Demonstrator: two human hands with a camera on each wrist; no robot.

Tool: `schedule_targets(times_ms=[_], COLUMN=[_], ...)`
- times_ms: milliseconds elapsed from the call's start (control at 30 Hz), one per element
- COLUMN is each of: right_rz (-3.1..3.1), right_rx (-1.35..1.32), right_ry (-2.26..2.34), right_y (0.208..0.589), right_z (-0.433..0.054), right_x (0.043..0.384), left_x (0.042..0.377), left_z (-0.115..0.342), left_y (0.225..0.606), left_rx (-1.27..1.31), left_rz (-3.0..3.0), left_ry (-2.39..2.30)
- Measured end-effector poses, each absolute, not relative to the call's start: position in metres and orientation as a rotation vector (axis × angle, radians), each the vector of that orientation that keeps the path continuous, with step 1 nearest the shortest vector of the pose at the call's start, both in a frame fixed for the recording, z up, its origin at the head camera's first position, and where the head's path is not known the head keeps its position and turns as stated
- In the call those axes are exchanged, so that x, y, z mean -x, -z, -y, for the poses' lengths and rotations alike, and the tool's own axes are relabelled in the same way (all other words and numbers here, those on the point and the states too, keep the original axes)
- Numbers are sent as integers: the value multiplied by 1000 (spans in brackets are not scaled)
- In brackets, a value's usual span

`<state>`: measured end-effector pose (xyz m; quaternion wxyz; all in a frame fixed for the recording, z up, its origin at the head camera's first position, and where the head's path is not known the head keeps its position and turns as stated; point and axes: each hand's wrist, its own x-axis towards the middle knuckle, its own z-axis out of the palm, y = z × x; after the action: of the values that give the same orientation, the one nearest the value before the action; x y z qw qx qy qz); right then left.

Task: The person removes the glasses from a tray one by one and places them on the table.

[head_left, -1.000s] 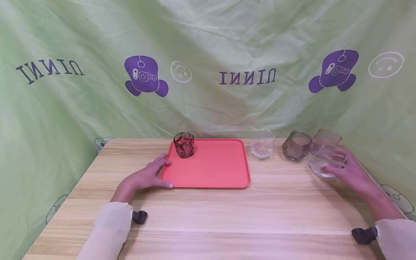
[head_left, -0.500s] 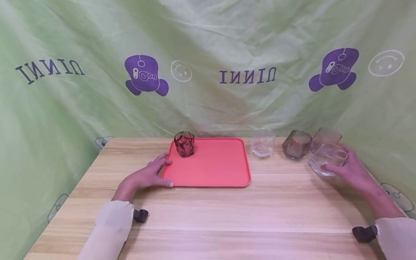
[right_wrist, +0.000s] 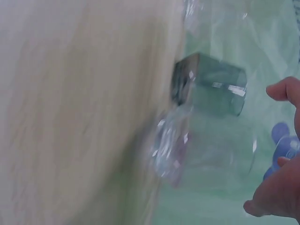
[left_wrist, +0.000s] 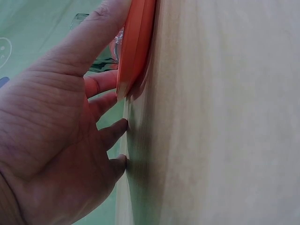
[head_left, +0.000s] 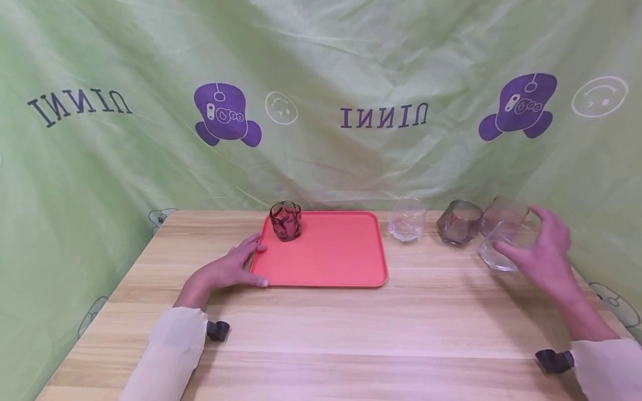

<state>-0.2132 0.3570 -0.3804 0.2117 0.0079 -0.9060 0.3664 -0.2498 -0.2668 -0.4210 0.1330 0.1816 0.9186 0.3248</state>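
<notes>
My left hand (head_left: 228, 271) rests at the left edge of a red tray (head_left: 326, 250), thumb along its near corner and fingers spread at its side. In the left wrist view, two fingertips meet the tray's outer rim while the others touch the wood. A dark faceted glass (head_left: 286, 221) stands at the tray's back left. On the far right, my right hand (head_left: 544, 259) has its thumb and fingers spread apart, just beside a clear glass (head_left: 494, 257). The right wrist view shows a gap between the fingers (right_wrist: 276, 187) and that glass.
Behind the clear glass stands a pale brownish glass (head_left: 504, 210), with a smoky grey glass (head_left: 458, 223) to its left. Another clear glass (head_left: 407, 220) is right of the tray. A green printed cloth (head_left: 321, 156) hangs behind the wooden table (head_left: 351, 328).
My right hand has let go of the clear glass; its fingers have spread and lifted slightly to the right. The glass stays in place. My left hand keeps its place at the tray.
</notes>
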Motion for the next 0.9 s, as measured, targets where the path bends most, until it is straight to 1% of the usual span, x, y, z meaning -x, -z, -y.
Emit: schedule_targets(times_ms=[367,667,900], right_rz=[2505,2530,2491], right_rx=[-141,-226,-397], right_ry=[-1099,-1196,-1332], right_y=[357,352,353], right_z=[-321,-286,-247], right_x=[211,216,226], left_x=[250,248,248], left_z=[268,267,267], left_y=[421,420,419], left_rx=[-530,-526,-519], left_rz=[-2664,-2658,-2664], left_ry=[-944,-949,-941])
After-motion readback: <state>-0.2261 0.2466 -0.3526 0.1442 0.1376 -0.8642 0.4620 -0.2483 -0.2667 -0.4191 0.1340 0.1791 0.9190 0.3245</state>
